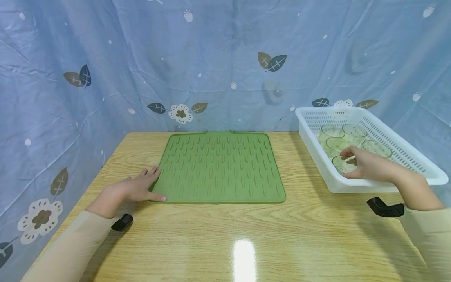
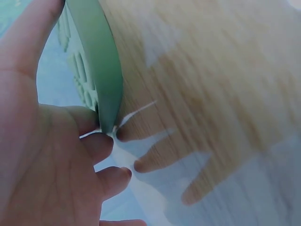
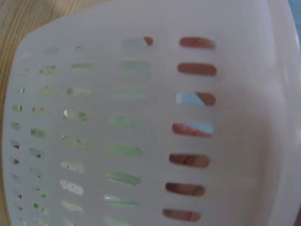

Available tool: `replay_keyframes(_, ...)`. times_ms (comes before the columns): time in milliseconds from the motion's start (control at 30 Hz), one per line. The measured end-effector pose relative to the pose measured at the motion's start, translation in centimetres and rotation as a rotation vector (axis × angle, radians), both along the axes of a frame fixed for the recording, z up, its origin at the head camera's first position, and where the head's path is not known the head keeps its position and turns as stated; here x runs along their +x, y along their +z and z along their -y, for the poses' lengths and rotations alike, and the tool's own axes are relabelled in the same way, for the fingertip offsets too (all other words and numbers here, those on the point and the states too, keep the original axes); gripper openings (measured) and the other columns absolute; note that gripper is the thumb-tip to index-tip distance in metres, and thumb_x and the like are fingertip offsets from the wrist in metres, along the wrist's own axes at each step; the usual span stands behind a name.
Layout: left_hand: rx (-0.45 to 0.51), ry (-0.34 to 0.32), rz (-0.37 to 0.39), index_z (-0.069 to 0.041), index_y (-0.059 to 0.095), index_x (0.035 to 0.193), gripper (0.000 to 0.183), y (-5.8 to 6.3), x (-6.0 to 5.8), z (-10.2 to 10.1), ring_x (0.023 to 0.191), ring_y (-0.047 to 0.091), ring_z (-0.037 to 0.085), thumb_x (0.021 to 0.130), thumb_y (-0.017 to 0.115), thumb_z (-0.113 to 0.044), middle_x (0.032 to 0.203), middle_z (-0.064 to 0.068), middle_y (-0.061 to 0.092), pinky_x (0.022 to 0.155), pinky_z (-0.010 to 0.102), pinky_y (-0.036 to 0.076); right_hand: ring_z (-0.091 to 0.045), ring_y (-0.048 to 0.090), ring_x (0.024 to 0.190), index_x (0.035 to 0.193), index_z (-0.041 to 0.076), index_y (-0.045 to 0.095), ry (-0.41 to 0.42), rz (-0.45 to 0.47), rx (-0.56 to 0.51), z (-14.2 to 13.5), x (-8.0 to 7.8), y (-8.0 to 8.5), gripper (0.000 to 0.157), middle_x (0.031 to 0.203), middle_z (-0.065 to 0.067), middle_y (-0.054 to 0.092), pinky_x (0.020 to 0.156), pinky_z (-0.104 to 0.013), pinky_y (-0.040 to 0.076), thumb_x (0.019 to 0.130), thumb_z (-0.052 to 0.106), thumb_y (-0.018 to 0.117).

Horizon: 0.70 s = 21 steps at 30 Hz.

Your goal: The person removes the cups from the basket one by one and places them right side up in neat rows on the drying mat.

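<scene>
A green ribbed silicone mat lies flat on the wooden table. My left hand rests at its front left corner, fingers spread, with the thumb on the front edge; the left wrist view shows that hand against the mat's rim. On the right, my right hand reaches into a white plastic basket. Its fingers and thumb curve about the rim of the nearest clear glass. Through the slots of the basket wall, the right wrist view shows only bits of that hand.
Several other clear greenish glasses, among them one at the back and one at the right, stand in the basket. A blue patterned curtain hangs behind and beside the table. Bare wood lies between mat and basket.
</scene>
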<state>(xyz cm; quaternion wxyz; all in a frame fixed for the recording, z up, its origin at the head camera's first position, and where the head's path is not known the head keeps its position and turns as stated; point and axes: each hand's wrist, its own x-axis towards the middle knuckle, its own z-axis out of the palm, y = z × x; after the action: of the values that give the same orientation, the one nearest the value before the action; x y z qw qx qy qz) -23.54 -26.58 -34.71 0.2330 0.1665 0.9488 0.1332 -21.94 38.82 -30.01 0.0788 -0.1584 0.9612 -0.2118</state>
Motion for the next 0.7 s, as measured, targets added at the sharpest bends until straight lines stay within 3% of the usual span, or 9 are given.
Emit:
replay_keyframes(100, -0.001, -0.001, -0.001, 0.010, 0.007, 0.160, 0.119, 0.0, -0.1, 0.0, 0.146, -0.001, 0.061, 0.090, 0.070, -0.063, 0.163, 0.036, 0.000, 0.101, 0.087, 0.004, -0.064, 0.049, 0.120, 0.132, -0.018, 0.037, 0.007, 0.024, -0.030, -0.1, 0.0, 0.0, 0.065, 0.132, -0.038, 0.047, 0.097, -0.064, 0.047, 0.090, 0.008, 0.079)
replay_keyframes(233, 0.000, 0.001, 0.000, 0.010, 0.007, 0.160, 0.120, -0.1, -0.2, 0.0, 0.146, -0.002, 0.061, 0.089, 0.070, -0.064, 0.163, 0.036, 0.000, 0.101, 0.087, 0.005, -0.063, 0.049, 0.122, 0.131, -0.015, 0.034, 0.021, 0.075, -0.103, -0.2, 0.0, -0.1, 0.059, 0.134, -0.035, 0.043, 0.090, -0.043, 0.057, 0.093, 0.002, 0.075)
replay_keyframes(367, 0.005, 0.001, 0.002, 0.010, 0.007, 0.160, 0.120, -0.2, -0.2, 0.0, 0.146, -0.002, 0.061, 0.089, 0.070, -0.063, 0.163, 0.037, 0.000, 0.101, 0.087, 0.004, -0.065, 0.046, 0.125, 0.131, -0.014, 0.030, 0.028, 0.130, -0.185, -0.5, -0.2, -0.4, 0.058, 0.136, -0.035, 0.038, 0.084, -0.025, 0.057, 0.094, -0.002, 0.072)
replay_keyframes(700, 0.003, -0.002, 0.014, 0.011, 0.006, 0.160, 0.121, 0.0, -0.3, -0.1, 0.146, -0.003, 0.061, 0.090, 0.070, -0.064, 0.163, 0.037, -0.001, 0.101, 0.087, 0.004, -0.061, 0.048, 0.125, 0.147, -0.017, 0.026, 0.092, 0.201, -0.211, -1.7, -0.9, -1.1, 0.067, 0.146, -0.039, 0.035, 0.085, -0.024, 0.054, 0.098, 0.002, 0.067)
